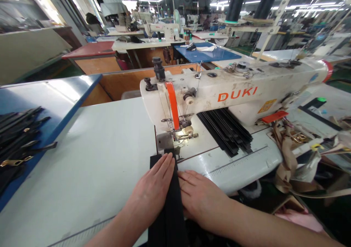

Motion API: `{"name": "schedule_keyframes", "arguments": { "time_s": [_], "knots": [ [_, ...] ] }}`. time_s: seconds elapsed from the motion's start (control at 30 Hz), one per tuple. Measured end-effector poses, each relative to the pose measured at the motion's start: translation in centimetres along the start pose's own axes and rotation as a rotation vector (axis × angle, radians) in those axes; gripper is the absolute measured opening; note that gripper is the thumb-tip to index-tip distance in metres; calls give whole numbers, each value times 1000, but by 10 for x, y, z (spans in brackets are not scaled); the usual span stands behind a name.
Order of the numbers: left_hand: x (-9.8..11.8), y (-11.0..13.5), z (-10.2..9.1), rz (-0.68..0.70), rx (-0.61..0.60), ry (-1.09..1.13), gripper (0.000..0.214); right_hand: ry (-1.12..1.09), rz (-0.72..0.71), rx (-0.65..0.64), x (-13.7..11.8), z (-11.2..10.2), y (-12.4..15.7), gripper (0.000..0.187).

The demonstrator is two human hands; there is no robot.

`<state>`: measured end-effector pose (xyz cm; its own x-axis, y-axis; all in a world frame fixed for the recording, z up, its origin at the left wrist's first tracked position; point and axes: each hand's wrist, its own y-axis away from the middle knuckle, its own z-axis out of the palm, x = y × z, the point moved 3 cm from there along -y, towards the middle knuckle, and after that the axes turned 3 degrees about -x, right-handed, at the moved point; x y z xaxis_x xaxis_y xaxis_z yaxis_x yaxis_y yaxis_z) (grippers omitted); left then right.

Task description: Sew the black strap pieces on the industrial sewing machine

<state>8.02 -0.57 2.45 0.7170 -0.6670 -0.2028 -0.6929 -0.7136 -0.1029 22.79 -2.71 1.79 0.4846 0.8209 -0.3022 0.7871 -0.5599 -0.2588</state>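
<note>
A black fabric strip (pixel 168 206) runs from the table's near edge up to the presser foot (pixel 183 133) of a white DUKI sewing machine (pixel 241 93). My left hand (pixel 153 192) lies flat on the strip's left side, fingers stretched out together toward the needle. My right hand (pixel 200 196) rests flat beside the strip's right edge, fingertips touching it. Neither hand grips anything.
A stack of black strips (pixel 226 130) lies under the machine arm. Black zippers with metal pulls (pixel 19 137) are piled on a blue table at left. Brown scraps and metal rings (pixel 293 144) clutter the right. Other sewing stations stand behind.
</note>
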Motion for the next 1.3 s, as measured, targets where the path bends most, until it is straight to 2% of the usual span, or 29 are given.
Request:
{"name": "schedule_keyframes", "arguments": {
  "time_s": [0.2, 0.4, 0.57, 0.73, 0.93, 1.13, 1.2, 1.3],
  "knots": [
    [-2, 0, -3, -20, 2, 16, 50, 22, -14, -10, 1, 0, 0, 34],
    [-3, 6, 3, -3, 103, 25, 47, 35, -6, -38, 0, 1, -1, 30],
    [-3, 6, 2, 9, 117, 7, 47, 34, -7, -24, 0, 1, -1, 29],
    [-2, 3, 0, 14, 91, 14, 49, 46, -20, -5, 1, 2, 0, 29],
    [-3, 3, 3, -14, -20, 25, 52, 109, -17, 73, 1, 5, -2, 25],
    [-6, 0, 1, -24, -23, 10, 51, 187, 146, 239, 9, 2, -11, 14],
    [-8, -1, 1, -27, -18, 25, 51, 195, 174, 252, 14, -1, -16, 11],
    [-10, -2, 1, -62, 3, 75, 48, 219, 65, 202, 19, -3, -21, 9]
  ]
}}
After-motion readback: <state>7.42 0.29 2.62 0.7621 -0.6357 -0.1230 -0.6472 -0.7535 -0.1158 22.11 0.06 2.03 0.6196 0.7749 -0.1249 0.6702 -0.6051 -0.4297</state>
